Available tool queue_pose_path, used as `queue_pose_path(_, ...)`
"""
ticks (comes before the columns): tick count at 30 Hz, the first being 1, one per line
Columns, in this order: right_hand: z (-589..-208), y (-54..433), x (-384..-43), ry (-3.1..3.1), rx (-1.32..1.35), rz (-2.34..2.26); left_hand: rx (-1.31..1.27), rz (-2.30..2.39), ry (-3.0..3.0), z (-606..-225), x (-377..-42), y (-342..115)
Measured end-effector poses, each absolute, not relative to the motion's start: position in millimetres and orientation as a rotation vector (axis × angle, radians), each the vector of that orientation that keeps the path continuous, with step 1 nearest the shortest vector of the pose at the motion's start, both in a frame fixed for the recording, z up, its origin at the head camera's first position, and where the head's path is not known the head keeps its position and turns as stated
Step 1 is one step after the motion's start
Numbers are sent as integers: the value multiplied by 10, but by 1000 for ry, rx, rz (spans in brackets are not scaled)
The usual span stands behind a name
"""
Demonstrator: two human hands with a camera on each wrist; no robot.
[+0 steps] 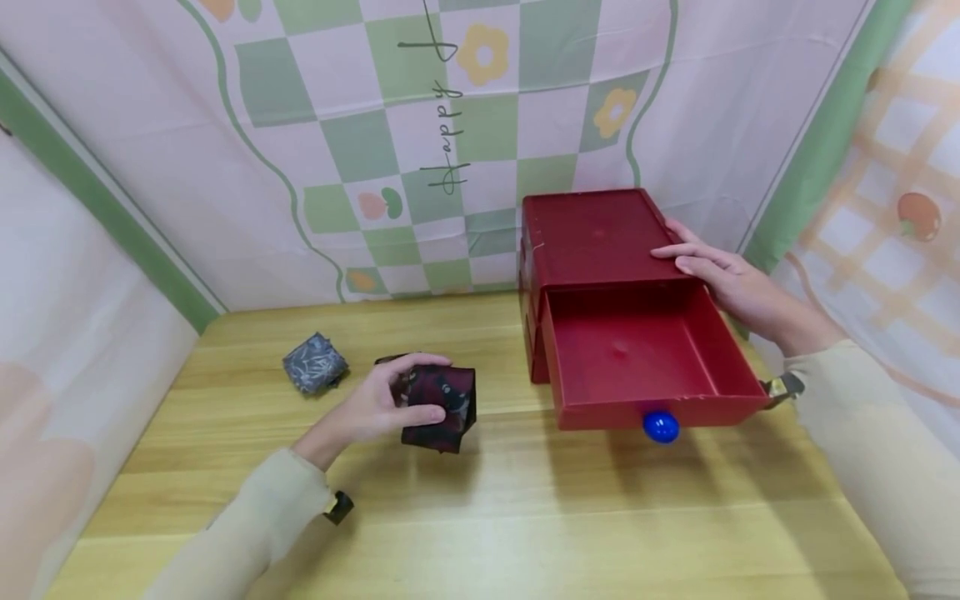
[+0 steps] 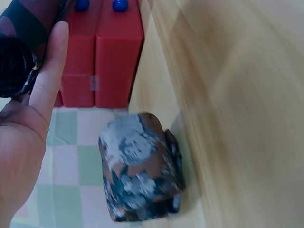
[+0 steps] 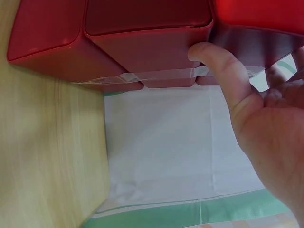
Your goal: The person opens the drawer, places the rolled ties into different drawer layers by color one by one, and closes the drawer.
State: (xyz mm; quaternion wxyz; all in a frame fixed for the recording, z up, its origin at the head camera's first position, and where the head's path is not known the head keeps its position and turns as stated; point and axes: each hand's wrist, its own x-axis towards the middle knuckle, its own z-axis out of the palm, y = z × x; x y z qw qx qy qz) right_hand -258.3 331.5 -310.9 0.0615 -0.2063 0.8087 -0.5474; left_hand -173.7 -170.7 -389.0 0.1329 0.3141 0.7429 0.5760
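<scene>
My left hand [image 1: 378, 408] holds a dark folded cloth bundle [image 1: 442, 404] with a reddish pattern, thumb on the near side and fingers behind, above the table. A grey floral cloth bundle [image 1: 315, 364] lies on the table to its left; the left wrist view shows a floral bundle [image 2: 140, 171] too. My right hand [image 1: 731, 279] rests against the right side of the red drawer cabinet [image 1: 596, 237], its fingers extended at the upper edge. The top drawer [image 1: 637, 358], pulled out towards me, shows a bare inside and a blue knob [image 1: 662, 427].
The cabinet stands on the wooden table [image 1: 480, 517] near its back edge. A checked cloth backdrop [image 1: 420, 167] hangs right behind. Cloth panels [image 1: 67, 250] also close in the left and right sides. Clear tape [image 3: 156, 75] runs across the cabinet's side.
</scene>
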Motion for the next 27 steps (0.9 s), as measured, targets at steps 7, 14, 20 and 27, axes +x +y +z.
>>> queue_pose_path(7, -3108, 3306, -2586, 2455, -624, -1645, 960, 1702, 2111, -3789, -1763, -1546)
queue_pose_path(14, -3101, 3292, -2592, 2470, -630, -1633, 1051, 1768, 2055, -3629, -1798, -1377)
queue_pose_path(20, -3106, 3294, -2596, 2461, -622, -1632, 1094, 1854, 1931, -3475, -1800, -1225)
queue_pose_path(27, -3116, 3303, -2595, 2452, -630, -1665, 1022, 1945, 1717, -3338, -1827, -1057)
